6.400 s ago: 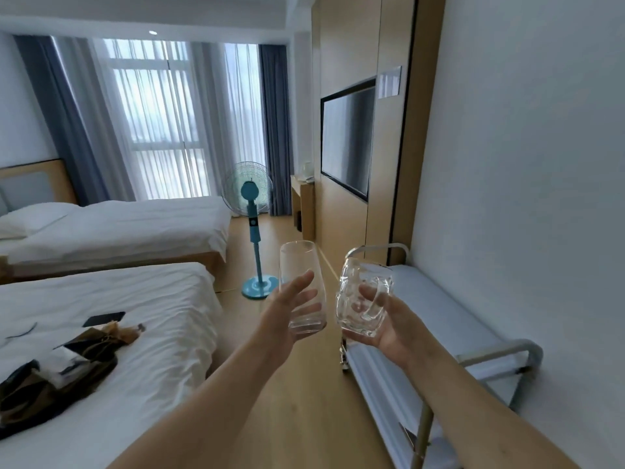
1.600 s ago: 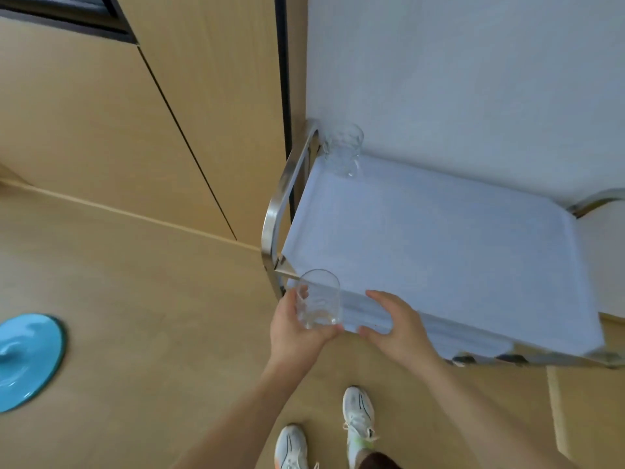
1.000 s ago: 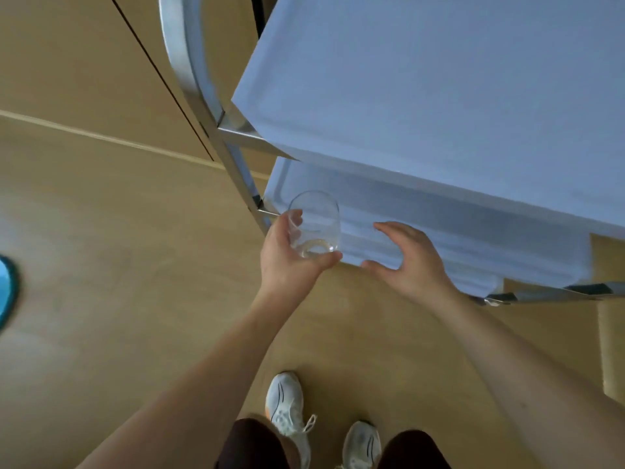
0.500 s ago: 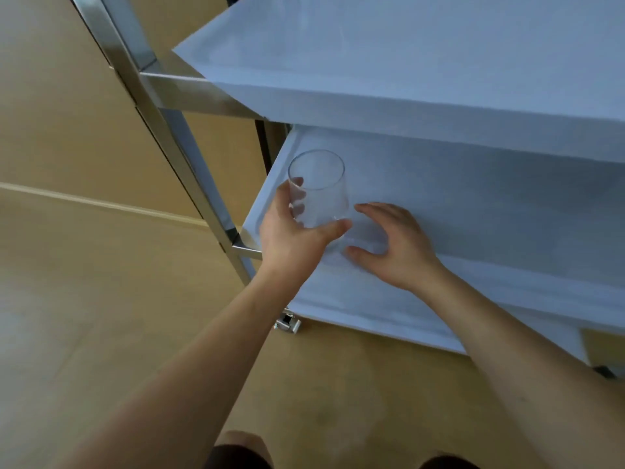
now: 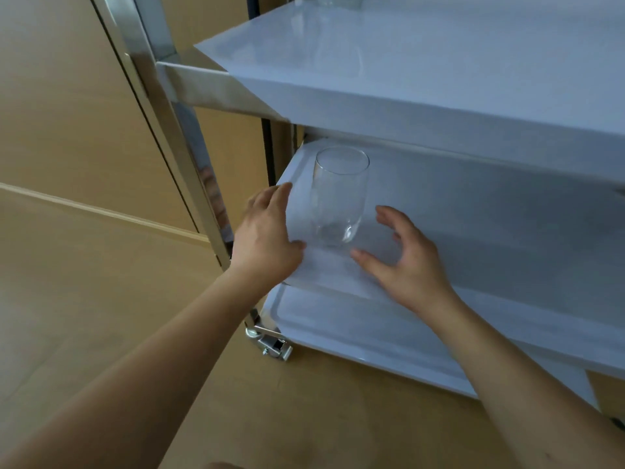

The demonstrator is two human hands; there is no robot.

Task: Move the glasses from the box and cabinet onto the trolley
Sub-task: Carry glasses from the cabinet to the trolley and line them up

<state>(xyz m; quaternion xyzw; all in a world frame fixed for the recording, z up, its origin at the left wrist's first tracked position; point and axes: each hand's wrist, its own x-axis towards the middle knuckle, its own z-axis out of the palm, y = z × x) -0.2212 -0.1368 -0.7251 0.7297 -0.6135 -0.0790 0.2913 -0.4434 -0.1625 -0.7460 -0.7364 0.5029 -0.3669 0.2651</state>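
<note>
A clear tumbler glass (image 5: 339,194) stands upright near the front left corner of the trolley's white middle shelf (image 5: 473,211). My left hand (image 5: 267,238) is just left of the glass, fingers straight, holding nothing and apart from it. My right hand (image 5: 402,262) hovers to the right of the glass with relaxed fingers, not touching it. At the top edge, the base of another glass (image 5: 340,0) shows on the trolley's top shelf (image 5: 439,62).
The trolley's steel upright post (image 5: 176,130) runs down the left side to a caster wheel (image 5: 272,343). A bottom shelf (image 5: 355,336) lies below my hands. Wooden floor (image 5: 84,299) and wood wall panels fill the left.
My left hand set the glass on the middle shelf and let go, drawing back to the left. My right hand lifted off the shelf. The view dropped lower.
</note>
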